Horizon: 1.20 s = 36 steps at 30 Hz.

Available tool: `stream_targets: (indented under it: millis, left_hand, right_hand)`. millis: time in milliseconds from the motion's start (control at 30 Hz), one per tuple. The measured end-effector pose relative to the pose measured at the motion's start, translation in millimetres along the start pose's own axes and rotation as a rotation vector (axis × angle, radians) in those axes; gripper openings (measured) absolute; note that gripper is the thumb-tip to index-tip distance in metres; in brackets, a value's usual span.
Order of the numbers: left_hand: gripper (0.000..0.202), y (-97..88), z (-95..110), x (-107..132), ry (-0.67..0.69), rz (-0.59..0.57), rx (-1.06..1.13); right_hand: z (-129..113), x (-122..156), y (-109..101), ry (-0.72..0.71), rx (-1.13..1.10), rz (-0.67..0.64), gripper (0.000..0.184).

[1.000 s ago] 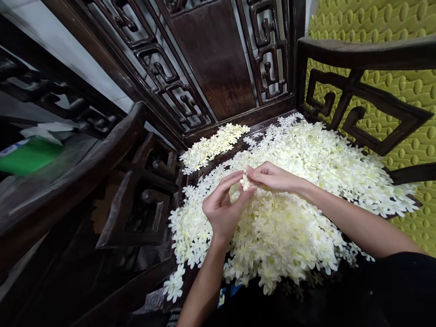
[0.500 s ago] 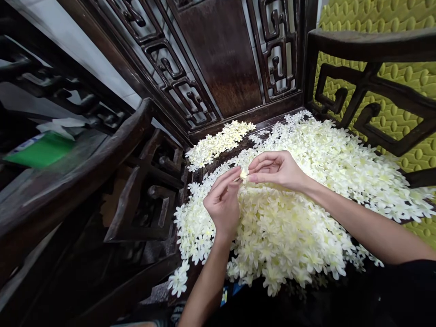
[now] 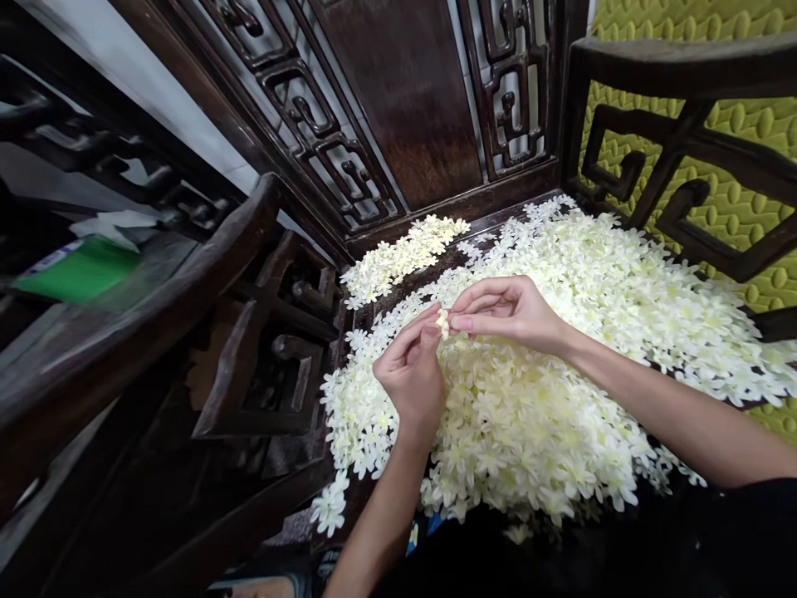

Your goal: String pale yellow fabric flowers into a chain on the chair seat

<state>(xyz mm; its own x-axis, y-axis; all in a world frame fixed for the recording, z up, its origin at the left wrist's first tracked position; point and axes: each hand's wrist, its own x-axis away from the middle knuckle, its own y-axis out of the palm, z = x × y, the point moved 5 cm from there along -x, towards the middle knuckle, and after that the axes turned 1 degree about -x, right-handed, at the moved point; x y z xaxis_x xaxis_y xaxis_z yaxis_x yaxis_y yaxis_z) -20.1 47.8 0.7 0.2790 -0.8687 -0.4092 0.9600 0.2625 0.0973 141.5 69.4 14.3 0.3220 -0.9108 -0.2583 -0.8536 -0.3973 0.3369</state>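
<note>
A small pale-yellow flower is pinched between the fingertips of both hands, above the heap. My left hand comes up from below, its thumb and index finger closed at the flower's left side. My right hand reaches in from the right and grips the other side with thumb and fingers. Under both hands spreads a large pile of white and cream flowers, heaped highest nearest me. A smaller cluster of yellowish flowers lies behind, towards the backrest.
The flowers rest on a dark wooden chair with a carved backrest. Its left armrest and right armrest flank the pile. Yellow-green textured padding is beyond the right arm. A green packet lies at far left.
The flower between my fingertips has turned slightly and shows more of its side. Both hands stay nearly in place, my right fingertips a little closer to the left ones. The view has shifted slightly.
</note>
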Motion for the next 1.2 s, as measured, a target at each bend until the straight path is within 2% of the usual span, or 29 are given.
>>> stream_targets:
  millis: [133, 400, 633, 800, 1033, 1200]
  left_hand:
    - [0.015, 0.0, -5.4, 1.6, -0.025, 0.006, 0.050]
    - [0.015, -1.1, -1.3, 2.3, 0.045, 0.038, -0.059]
    - [0.014, 0.4, 1.4, 3.1, 0.082, 0.040, -0.055]
    - [0.015, 1.0, 3.3, 3.2, 0.095, 0.029, -0.086]
    - [0.010, 2.5, 2.0, 1.9, 0.119, 0.004, 0.018]
    - [0.012, 3.3, 4.9, 2.1, 0.152, -0.034, -0.069]
  right_hand:
    - [0.2, 0.4, 1.5, 0.020, -0.005, -0.004, 0.025]
    - [2.8, 0.2, 2.0, 0.051, 0.014, 0.023, 0.028]
    - [1.8, 0.9, 1.4, 0.033, 0.026, 0.023, 0.024]
    - [0.5, 1.3, 2.1, 0.034, 0.010, 0.014, 0.023]
    - [-0.2, -1.3, 2.0, 0.003, -0.072, -0.016, 0.016]
    - [1.3, -1.3, 2.6, 0.028, -0.095, -0.034, 0.018]
